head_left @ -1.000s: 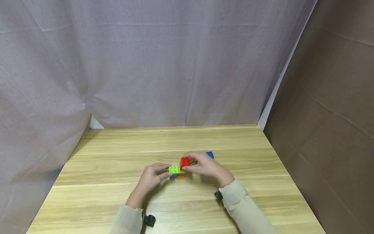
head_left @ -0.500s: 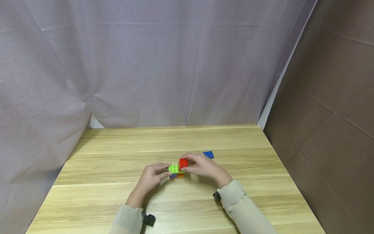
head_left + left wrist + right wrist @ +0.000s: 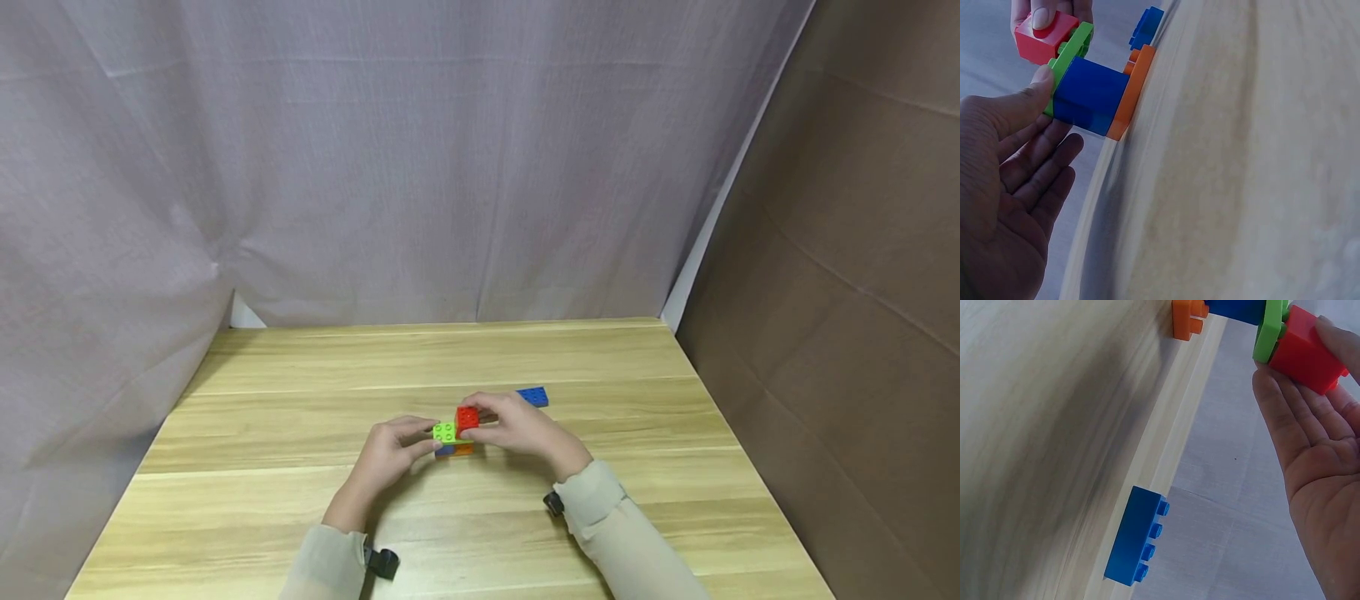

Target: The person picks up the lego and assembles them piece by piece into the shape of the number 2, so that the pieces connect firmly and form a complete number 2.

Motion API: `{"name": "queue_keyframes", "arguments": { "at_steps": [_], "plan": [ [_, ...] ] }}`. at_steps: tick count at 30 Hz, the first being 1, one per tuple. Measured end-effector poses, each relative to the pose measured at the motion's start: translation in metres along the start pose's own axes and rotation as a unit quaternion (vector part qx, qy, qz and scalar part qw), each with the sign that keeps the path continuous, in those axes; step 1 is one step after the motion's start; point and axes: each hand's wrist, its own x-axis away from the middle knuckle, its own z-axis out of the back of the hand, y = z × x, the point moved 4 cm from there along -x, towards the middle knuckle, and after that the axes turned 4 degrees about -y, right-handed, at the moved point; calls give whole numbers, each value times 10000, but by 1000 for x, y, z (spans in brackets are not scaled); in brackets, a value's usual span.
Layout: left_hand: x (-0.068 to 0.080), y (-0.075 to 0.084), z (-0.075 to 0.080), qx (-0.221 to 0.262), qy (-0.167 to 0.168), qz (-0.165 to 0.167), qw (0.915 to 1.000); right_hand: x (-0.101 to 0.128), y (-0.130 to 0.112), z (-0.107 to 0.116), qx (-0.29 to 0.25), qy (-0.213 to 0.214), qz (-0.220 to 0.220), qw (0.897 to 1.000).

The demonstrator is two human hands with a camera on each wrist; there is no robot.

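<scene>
A small stack stands on the table: a thin orange brick (image 3: 1130,94) at the bottom, a blue block (image 3: 1089,94) on it, and a thin green brick (image 3: 444,432) across the top. My left hand (image 3: 388,454) pinches the green brick at its left end, thumb on the near side. Between thumb and fingers my right hand (image 3: 525,429) holds a red brick (image 3: 467,422), studs up, over the green brick's right end. In the right wrist view the red brick (image 3: 1307,349) sits slightly tilted against the green studs, some of which still show; whether it is pressed fully down I cannot tell.
Behind the right hand a loose blue brick (image 3: 534,397) lies on the wooden table (image 3: 315,367). Grey cloth (image 3: 375,183) hangs along the table's back edge, and darker brown cloth (image 3: 840,275) hangs on the right.
My right hand has shifted a little left with the red brick, bringing it further over the green brick. More of the loose blue brick is uncovered. The left hand keeps its place.
</scene>
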Motion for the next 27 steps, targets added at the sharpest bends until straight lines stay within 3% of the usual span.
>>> {"name": "queue_keyframes", "arguments": {
  "at_steps": [27],
  "plan": [
    [1,1,1,-111,27,-128,9999,-1,-4,0,173,-20,-60,9998]
  ]
}}
